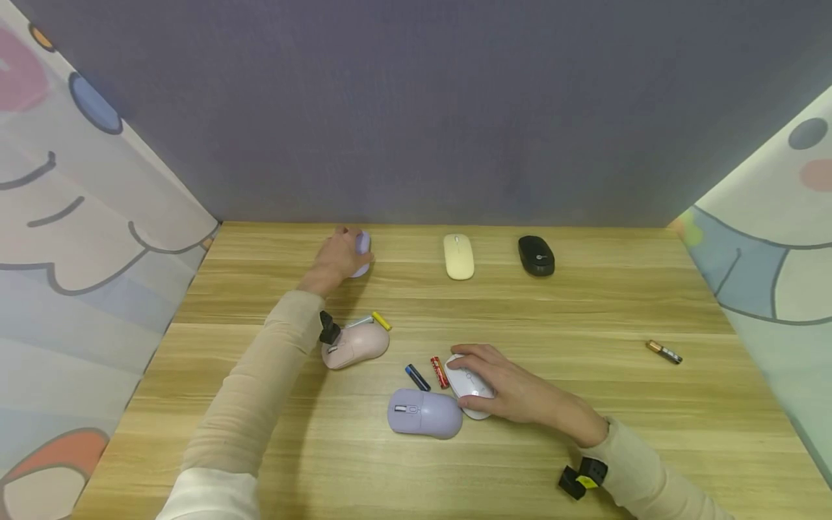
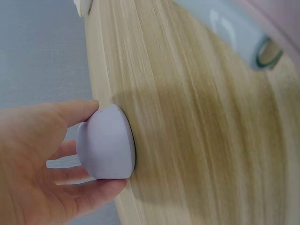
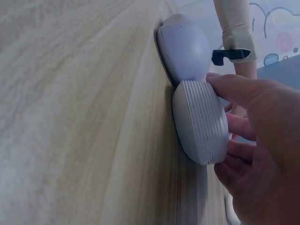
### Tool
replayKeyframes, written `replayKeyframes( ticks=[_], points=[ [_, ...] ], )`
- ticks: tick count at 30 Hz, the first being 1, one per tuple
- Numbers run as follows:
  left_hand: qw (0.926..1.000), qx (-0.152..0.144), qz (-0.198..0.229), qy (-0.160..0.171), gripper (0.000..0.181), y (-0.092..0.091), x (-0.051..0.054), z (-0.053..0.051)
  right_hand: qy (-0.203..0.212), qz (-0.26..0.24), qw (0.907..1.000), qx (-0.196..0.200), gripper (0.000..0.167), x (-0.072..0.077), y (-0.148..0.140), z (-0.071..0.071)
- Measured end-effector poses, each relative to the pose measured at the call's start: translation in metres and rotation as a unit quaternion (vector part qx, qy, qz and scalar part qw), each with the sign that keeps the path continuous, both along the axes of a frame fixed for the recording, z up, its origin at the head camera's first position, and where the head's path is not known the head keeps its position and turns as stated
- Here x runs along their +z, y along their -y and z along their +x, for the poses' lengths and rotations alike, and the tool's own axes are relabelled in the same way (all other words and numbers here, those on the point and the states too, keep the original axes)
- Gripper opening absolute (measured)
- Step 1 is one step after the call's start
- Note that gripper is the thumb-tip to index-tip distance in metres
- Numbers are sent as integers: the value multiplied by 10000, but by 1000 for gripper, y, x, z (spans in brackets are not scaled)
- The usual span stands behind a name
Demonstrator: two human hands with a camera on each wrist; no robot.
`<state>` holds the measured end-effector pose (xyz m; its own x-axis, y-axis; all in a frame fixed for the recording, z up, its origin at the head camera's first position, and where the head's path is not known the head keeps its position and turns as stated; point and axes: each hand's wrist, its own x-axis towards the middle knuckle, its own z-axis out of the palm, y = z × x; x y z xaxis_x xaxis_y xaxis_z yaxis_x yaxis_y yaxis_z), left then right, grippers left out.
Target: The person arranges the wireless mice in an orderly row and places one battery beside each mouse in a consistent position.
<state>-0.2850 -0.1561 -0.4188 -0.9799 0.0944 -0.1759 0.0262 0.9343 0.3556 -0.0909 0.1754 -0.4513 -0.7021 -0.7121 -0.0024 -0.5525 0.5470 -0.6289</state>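
Even, light pressure from both sides seems best for the small purple mouse, which sits on the counter at nine o'clock from the yellow mouse; the white mouse, at two o'clock from the larger lilac mouse, calls for care against knocking that neighbour. The left grip, partly open, pinches the small purple mouse; the right grip, similarly spread, holds the white one's sides.

I log the left arm extended far forward, left hand gripping — thumb opposed to curved fingers. Right arm angles in from lower right — right hand pointing leftward, thumb and fingers likewise gripping.
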Motion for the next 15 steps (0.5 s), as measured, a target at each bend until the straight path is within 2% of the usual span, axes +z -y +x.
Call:
replayKeyframes(
  ticks=[15],
  points=[
    [10000, -39, 0, -14, 67, 1, -2, -2, 31, 17, 10000, -24, 48, 1, 0, 0]
  ],
)
